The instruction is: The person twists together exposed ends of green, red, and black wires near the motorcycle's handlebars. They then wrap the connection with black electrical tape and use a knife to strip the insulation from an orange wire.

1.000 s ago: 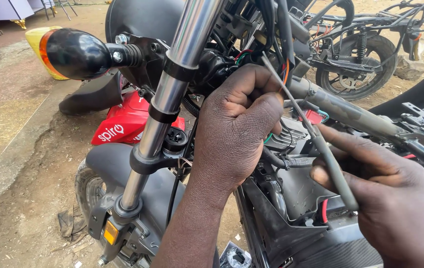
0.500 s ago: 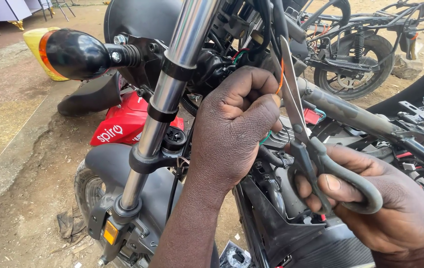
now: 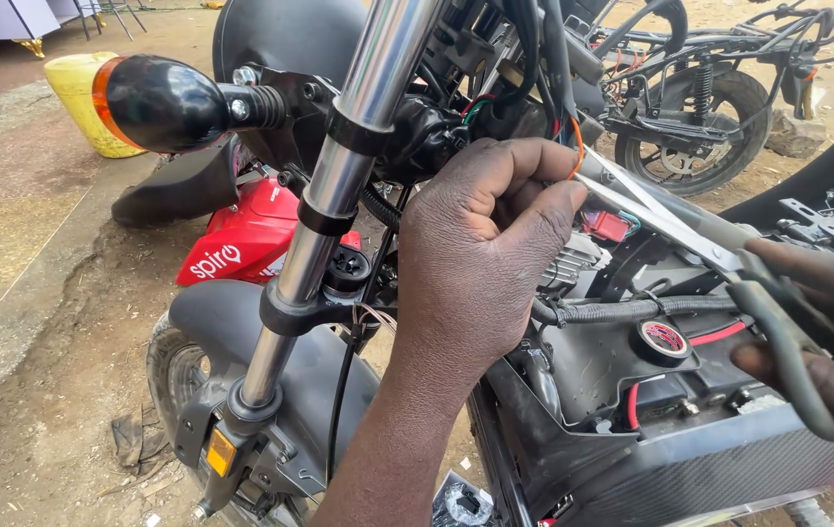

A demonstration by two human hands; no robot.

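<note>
Since half a second ago the scissors have swung from nearly upright to a shallow slant, blades now parted at the orange wire. That wire sits pinched in my left hand, closed tight just behind the chrome fork tube. My right hand grips the scissor handles, fingers through the loops. I judge the wire uncut so far; the snip remains. A tape roll rests on the battery box below.

Shiny chrome fork tube, matt blk mudguard
</note>
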